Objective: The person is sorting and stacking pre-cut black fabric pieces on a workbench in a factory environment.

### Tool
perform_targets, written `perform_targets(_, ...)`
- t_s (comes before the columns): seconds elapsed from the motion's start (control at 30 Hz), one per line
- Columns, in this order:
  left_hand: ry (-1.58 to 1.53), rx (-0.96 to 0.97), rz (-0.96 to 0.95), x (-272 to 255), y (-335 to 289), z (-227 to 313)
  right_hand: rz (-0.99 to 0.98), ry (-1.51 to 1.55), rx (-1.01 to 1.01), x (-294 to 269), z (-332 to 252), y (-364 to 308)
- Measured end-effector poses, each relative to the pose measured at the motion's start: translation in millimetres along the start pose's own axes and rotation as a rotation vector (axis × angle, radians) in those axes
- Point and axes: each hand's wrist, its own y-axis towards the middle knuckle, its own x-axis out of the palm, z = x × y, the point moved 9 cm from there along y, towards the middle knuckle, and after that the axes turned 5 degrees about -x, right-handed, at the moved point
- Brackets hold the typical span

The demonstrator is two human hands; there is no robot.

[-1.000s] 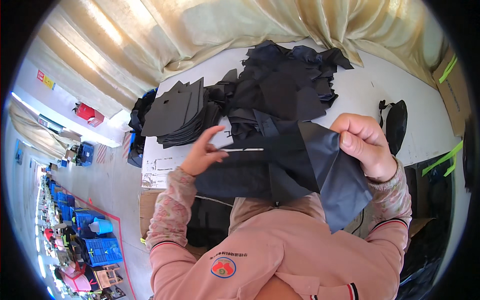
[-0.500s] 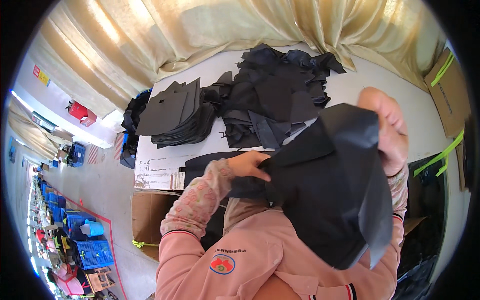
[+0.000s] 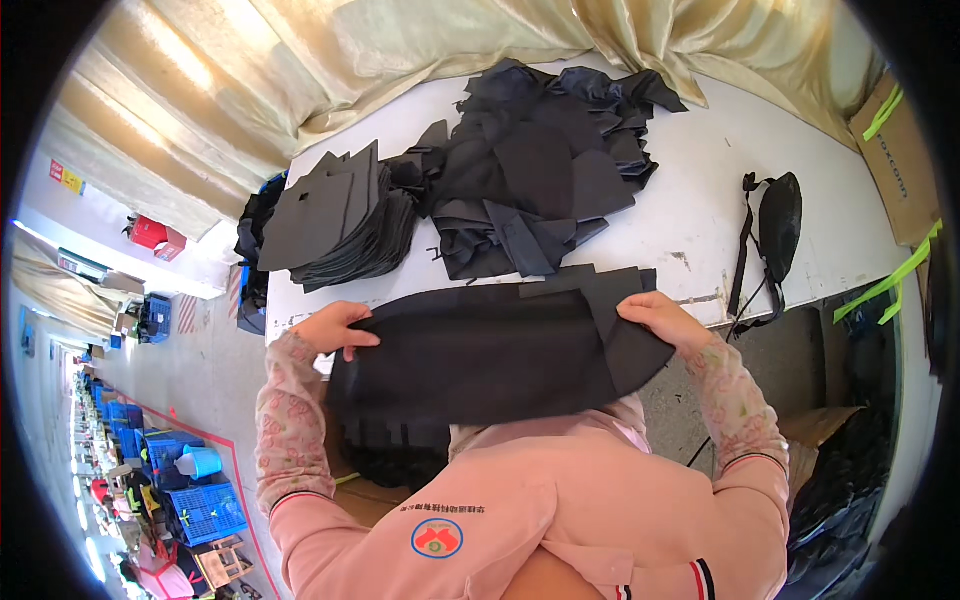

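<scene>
A wide black fabric panel (image 3: 470, 355) stretches between my two hands over the table's near edge and my lap. My left hand (image 3: 340, 330) pinches its upper left corner, thumb on top. At the right end, my right hand (image 3: 660, 318) grips the panel where smaller black pieces lie folded over it. Just beyond, a neat stack of black cut panels (image 3: 335, 220) stands on the left of the table. Beside that stack spreads a loose heap of black fabric pieces (image 3: 545, 160).
On the right of the white table (image 3: 690, 190) lies a black pouch with straps (image 3: 779, 228). A cardboard box (image 3: 895, 160) with yellow-green ties stands at the far right. Gold curtains (image 3: 400, 60) hang behind the table. Blue crates (image 3: 205, 515) line the floor at the left.
The panel has gone from raised and folded at the right to spread wide and low. My right hand has come down; my left has moved left to its corner. The pouch has come into sight.
</scene>
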Motion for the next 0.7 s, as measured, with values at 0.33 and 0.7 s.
perform_targets(0.33, 0.256, -0.06, 0.209, 10.7, 80.4, -14.1, 0.431, -1.087, -0.784, 31.7, -55.4, -12.3)
perform_targets(0.7, 0.257, -0.097, 0.255, 9.6, 90.2, -33.9, 0.386, -0.612, -0.506, -25.9, -6.8, 16.4)
